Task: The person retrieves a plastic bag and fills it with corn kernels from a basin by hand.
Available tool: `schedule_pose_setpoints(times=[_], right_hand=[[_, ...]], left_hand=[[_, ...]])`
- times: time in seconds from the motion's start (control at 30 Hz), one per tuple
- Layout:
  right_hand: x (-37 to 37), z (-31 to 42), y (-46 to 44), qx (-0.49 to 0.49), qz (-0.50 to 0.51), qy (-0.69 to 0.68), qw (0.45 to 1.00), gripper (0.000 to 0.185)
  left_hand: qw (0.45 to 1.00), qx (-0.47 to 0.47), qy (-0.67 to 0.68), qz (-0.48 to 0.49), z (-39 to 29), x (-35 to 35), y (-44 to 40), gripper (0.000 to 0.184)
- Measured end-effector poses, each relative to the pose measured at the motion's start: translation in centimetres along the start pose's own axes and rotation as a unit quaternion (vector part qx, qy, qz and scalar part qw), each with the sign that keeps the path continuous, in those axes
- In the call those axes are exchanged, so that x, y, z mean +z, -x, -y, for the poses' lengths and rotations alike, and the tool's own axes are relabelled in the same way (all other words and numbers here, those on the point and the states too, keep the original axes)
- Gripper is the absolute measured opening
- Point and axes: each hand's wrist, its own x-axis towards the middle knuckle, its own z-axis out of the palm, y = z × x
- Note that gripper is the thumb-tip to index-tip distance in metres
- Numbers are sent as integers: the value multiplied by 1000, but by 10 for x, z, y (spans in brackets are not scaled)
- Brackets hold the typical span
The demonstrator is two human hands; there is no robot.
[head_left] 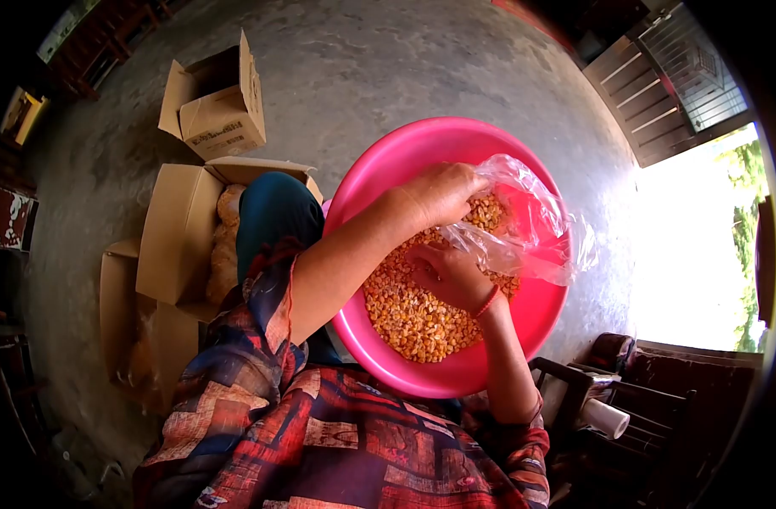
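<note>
A large pink basin (443, 383) holds a heap of yellow-orange corn kernels (413, 318). A clear plastic bag (528, 199) spreads over the basin's right side, its mouth toward the hands. Pinched at the bag's upper edge is my left hand (446, 193), its fingertips partly hidden by the plastic. Just below the bag, my right hand (452, 273), with a red band at the wrist, is curled palm-up low over the corn, with kernels in its bent fingers.
Open cardboard boxes stand on the left, one (223, 114) farther off and others (176, 233) beside my knee, with filled bags inside. A dark wooden chair (651, 416) with a white roll (606, 418) is at the lower right. Beyond it is a bright doorway (689, 254).
</note>
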Motion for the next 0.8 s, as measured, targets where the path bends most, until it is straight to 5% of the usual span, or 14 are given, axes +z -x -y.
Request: schedule_pose_setpoints(times=[0.47, 0.8], right_hand=[[41, 33, -8, -62, 65, -73, 993, 24], [34, 34, -6, -56, 228, -47, 971, 18]], left_hand=[[1000, -12, 7, 9, -5, -5, 1, 42], [1000, -19, 13, 14, -7, -8, 2, 42]])
